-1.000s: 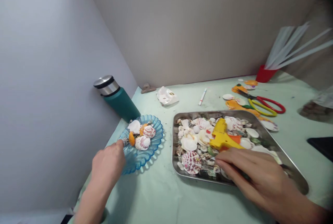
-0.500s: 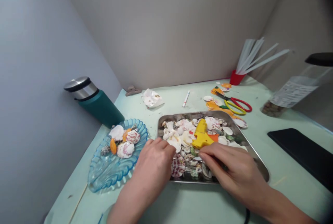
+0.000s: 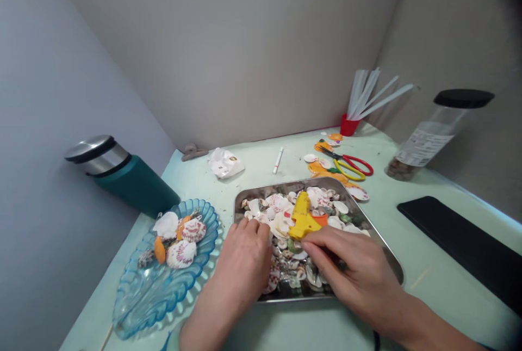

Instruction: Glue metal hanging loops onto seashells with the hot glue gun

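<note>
Left hand: our left hand (image 3: pixel 244 256) is palm down over the near left corner of the metal tray (image 3: pixel 385 247), its fingers curled; the fingertips are out of sight, so we cannot tell whether it grips anything.
Right hand: our right hand (image 3: pixel 356 264) reaches in over the near right part of the tray, thumb and forefinger pressed together at the tips; we cannot tell whether something small is pinched there.
Glue gun: the yellow glue gun (image 3: pixel 302 217) lies on the shells (image 3: pixel 318 196) in the tray, right by our right fingertips, with an orange piece (image 3: pixel 319 220) beside it.
Tray: it sits at lower centre of the frame, covered with white, speckled and purple-marked shells.
Blue dish: at lower left we have a scalloped blue dish (image 3: pixel 165 303) carrying a small cluster of shells (image 3: pixel 181 254), two of them orange.
Bottle: a teal bottle (image 3: pixel 136 188) with a steel top leans in the picture just behind the dish.
Back of the worktop: along the pale green worktop (image 3: pixel 302 329) we see a crumpled wrapper (image 3: pixel 224 164) and a white marker (image 3: pixel 278 161).
Scissors: right of centre, the scissors (image 3: pixel 356 165), one handle red and one yellow, lie on orange and white shells (image 3: pixel 358 194).
Red cup: upper right of centre, it (image 3: pixel 349 126) holds translucent sticks (image 3: pixel 365 95).
Right side: a clear jar (image 3: pixel 424 141) with a black lid stands behind a flat black object (image 3: pixel 460 247).
</note>
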A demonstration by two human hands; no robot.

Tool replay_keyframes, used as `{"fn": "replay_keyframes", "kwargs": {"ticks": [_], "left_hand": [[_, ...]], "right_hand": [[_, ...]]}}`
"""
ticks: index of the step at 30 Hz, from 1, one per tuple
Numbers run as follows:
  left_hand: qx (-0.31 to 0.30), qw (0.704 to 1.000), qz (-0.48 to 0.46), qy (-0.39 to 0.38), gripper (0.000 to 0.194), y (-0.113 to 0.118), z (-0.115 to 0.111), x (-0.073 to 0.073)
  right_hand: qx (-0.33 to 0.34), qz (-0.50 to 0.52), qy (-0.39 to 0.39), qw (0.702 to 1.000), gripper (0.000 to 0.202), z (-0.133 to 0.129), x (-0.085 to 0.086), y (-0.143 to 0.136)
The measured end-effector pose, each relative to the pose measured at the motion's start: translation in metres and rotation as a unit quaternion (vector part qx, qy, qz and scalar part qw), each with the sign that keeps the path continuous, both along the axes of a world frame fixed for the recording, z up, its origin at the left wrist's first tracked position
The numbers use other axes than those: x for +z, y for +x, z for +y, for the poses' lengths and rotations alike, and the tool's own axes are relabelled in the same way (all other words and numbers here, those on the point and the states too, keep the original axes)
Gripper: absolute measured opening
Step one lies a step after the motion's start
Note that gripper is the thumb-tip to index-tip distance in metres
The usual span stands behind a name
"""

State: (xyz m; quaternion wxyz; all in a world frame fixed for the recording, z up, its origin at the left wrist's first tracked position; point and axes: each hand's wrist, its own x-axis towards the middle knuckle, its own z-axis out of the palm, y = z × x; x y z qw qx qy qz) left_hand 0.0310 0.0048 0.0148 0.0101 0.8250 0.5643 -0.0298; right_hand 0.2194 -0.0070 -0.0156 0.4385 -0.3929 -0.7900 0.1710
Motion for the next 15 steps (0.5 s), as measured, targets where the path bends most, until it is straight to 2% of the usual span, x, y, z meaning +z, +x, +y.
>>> {"fn": "replay_keyframes", "kwargs": {"ticks": [2,4,8,10,12,14,15], "left_hand": [[0.003,1.0,-0.024,-0.008,0.019,-0.003,-0.003,-0.001],[0.037,0.997,-0.062,-0.005,0.022,-0.007,-0.006,-0.002],[0.108,0.971,-0.214,0.016,0.023,-0.017,-0.01,-0.001],[0.121,0.934,-0.335,-0.021,0.019,-0.02,-0.011,-0.001],[0.144,0.869,-0.463,-0.094,0.018,-0.02,-0.012,0.0],[0.166,0.8,-0.553,-0.161,0.02,-0.018,-0.011,0.001],[0.171,0.783,-0.571,-0.178,0.021,-0.016,-0.011,0.0]], "right_hand": [[0.0,0.001,0.0,1.0,0.01,0.0,0.0,0.0],[0.002,0.003,0.004,1.0,0.01,0.0,-0.001,0.0],[0.005,-0.004,0.008,1.0,0.011,0.0,-0.001,0.001],[0.006,-0.003,0.012,1.0,0.011,0.0,0.0,0.0],[0.008,0.002,0.016,1.0,0.011,0.0,0.002,-0.001],[0.013,0.001,0.005,1.0,0.011,0.001,0.004,-0.001],[0.017,-0.004,-0.005,1.0,0.011,0.001,0.004,-0.001]]}}
